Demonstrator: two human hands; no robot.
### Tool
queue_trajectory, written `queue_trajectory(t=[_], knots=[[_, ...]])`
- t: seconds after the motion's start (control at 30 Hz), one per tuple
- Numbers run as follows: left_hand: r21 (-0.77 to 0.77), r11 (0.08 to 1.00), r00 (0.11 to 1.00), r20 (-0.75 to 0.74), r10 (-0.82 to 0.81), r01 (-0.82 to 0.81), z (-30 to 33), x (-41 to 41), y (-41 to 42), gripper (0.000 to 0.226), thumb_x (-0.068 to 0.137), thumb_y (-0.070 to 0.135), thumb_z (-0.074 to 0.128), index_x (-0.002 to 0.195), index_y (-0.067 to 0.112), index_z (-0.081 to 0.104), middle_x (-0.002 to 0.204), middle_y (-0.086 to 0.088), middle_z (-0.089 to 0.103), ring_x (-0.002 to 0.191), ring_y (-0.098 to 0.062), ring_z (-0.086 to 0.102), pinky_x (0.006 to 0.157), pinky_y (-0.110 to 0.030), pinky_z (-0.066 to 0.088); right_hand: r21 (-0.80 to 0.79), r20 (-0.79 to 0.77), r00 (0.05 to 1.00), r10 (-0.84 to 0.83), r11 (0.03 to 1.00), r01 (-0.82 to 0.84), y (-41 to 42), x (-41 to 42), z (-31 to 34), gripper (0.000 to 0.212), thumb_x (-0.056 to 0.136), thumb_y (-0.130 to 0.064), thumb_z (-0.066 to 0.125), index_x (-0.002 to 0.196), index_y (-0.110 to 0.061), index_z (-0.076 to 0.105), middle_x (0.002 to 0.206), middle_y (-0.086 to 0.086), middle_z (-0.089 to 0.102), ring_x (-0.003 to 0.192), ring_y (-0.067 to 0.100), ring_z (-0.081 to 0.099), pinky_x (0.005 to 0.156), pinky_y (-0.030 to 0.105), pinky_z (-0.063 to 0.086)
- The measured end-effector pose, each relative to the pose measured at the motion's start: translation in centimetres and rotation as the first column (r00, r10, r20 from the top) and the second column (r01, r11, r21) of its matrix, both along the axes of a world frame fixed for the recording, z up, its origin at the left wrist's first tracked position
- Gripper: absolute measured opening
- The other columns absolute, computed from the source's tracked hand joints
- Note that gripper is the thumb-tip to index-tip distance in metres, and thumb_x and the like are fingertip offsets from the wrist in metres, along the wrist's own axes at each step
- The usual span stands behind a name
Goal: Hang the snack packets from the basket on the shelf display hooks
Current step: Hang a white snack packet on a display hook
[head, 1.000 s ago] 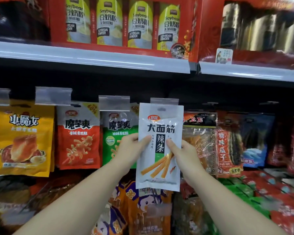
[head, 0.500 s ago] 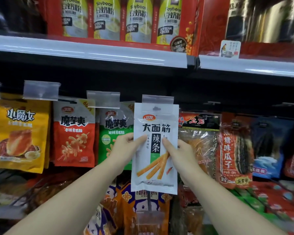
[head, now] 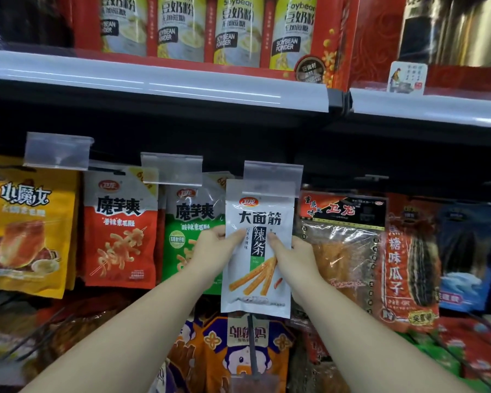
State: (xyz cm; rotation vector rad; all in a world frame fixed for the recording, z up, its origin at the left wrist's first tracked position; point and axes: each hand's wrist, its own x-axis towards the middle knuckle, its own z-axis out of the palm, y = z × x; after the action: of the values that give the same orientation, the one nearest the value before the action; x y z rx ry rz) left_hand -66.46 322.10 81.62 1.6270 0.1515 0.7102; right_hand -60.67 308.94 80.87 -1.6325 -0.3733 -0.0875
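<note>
Item: white foil snack packet with black lettering and printed orange sticks (head: 257,251), held flat against the hook row beneath the grey shelf edge (head: 153,80).

Grip: left hand (head: 214,246) pinches the packet's left edge, thumb on the printed face, other fingers hidden behind. Right hand (head: 294,251) pinches the right edge the same way. Both hands are closed on the packet at mid-height; neither has let go.

Position: the packet's top margin sits just behind the clear plastic price-tag holder (head: 272,178) at the end of one display hook. The hook wire and the packet's hang hole are hidden by that holder, so whether the hole is already threaded cannot be told.

Orientation: long axis vertical, header up, bottom seal down, printed face toward the camera; very slightly tilted, the lower end a little to the right.

Neighbours: green-and-white konjac packet (head: 192,225) just to the left, red-and-white konjac packet (head: 121,231) beyond it, clear packet with black-and-red header (head: 342,245) just to the right. All of these hang on their own hooks.

Progress (a judgement): this packet is at the hanging step, either going on or just seated. Release remains. The basket is out of view, so the count of packets left is unknown.
</note>
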Motion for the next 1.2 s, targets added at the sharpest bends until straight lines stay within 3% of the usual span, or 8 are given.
queue_trajectory(t=[0.1,0.4,0.6,0.7,0.8,0.97,1.1,1.2], knots=[[0.020,0.998,0.997,-0.036,0.065,-0.064,-0.1,1.5,0.5,0.015,0.089,0.028,0.065,0.092,0.015,0.073,0.077,0.004,0.071,0.069,-0.012,0.063,0.053,-0.015,0.043,0.041,-0.051,0.997,-0.060,0.997,0.063,1.5,1.9,-0.2,0.040,0.087,-0.044,0.063,0.114,-0.014,0.062,0.108,0.009,0.070,0.096,0.030,0.066,0.082,0.043,0.056],[0.143,0.974,0.976,-0.107,0.192,-0.176,0.1,4.5,1.1,0.031,0.091,0.036,0.060,0.080,0.008,0.054,0.070,-0.009,0.041,0.053,-0.013,0.027,0.039,-0.017,0.026,0.014,0.015,0.988,-0.156,0.988,0.156,3.4,5.3,-0.5,0.026,0.093,-0.034,0.059,0.086,-0.012,0.047,0.069,0.003,0.050,0.059,0.017,0.048,0.055,0.029,0.037],[0.137,0.984,0.994,0.002,0.113,-0.112,-1.5,5.3,2.0,0.038,0.090,0.029,0.064,0.058,0.017,0.047,0.039,0.015,0.046,0.052,-0.008,0.039,0.041,-0.001,0.031,-0.066,0.071,0.981,-0.178,0.981,0.182,3.6,5.2,-1.1,0.031,0.095,-0.039,0.053,0.099,-0.009,0.044,0.070,0.001,0.046,0.064,0.020,0.048,0.056,0.027,0.035],[0.099,0.991,0.994,0.073,0.078,-0.085,-2.3,5.0,2.2,0.004,0.088,0.020,0.067,0.087,0.022,0.064,0.083,0.012,0.069,0.081,-0.008,0.064,0.070,-0.011,0.051,-0.053,0.111,0.977,-0.182,0.981,0.188,3.5,4.3,-1.5,0.031,0.097,-0.029,0.053,0.117,-0.008,0.042,0.075,-0.001,0.052,0.062,0.010,0.050,0.049,0.022,0.035],[0.191,0.971,0.987,0.106,0.122,-0.141,-3.5,4.6,2.5,0.027,0.086,0.018,0.069,0.111,0.023,0.061,0.101,0.005,0.070,0.094,-0.011,0.068,0.087,-0.035,0.056,-0.091,0.190,0.963,-0.193,0.973,0.213,3.6,3.0,-2.2,0.046,0.096,-0.018,0.054,0.136,-0.012,0.032,0.093,0.004,0.062,0.082,0.021,0.060,0.068,0.026,0.045],[0.384,0.889,0.965,0.175,0.197,-0.251,-4.3,3.1,2.2,0.064,0.084,0.012,0.071,0.140,0.020,0.041,0.112,0.011,0.061,0.097,0.008,0.058,0.093,-0.023,0.048,-0.184,0.294,0.945,-0.146,0.961,0.205,3.4,1.1,-3.5,0.073,0.095,-0.007,0.053,0.153,-0.020,0.010,0.150,0.008,0.031,0.125,0.019,0.047,0.086,0.016,0.038],[0.582,0.763,0.958,0.120,0.262,-0.282,-5.6,2.2,2.2,0.072,0.089,0.017,0.065,0.150,0.017,0.025,0.149,-0.003,0.035,0.139,-0.014,0.027,0.108,-0.015,0.015,-0.352,0.393,0.916,-0.087,0.906,0.237,3.2,-0.1,-5.3,0.073,0.094,-0.007,0.055,0.152,-0.023,0.014,0.160,0.006,0.006,0.147,0.025,0.011,0.114,0.029,0.022],[0.702,0.654,0.951,0.110,0.291,-0.281,-7.2,0.8,2.7,0.067,0.091,0.021,0.061,0.149,0.020,0.027,0.148,0.001,0.034,0.138,-0.015,0.029,0.105,-0.023,0.031,-0.437,0.384,0.921,-0.062,0.867,0.240,3.0,-1.3,-6.4,0.065,0.095,-0.007,0.052,0.150,-0.021,0.021,0.160,0.006,0.006,0.147,0.026,0.005,0.116,0.034,0.017]])
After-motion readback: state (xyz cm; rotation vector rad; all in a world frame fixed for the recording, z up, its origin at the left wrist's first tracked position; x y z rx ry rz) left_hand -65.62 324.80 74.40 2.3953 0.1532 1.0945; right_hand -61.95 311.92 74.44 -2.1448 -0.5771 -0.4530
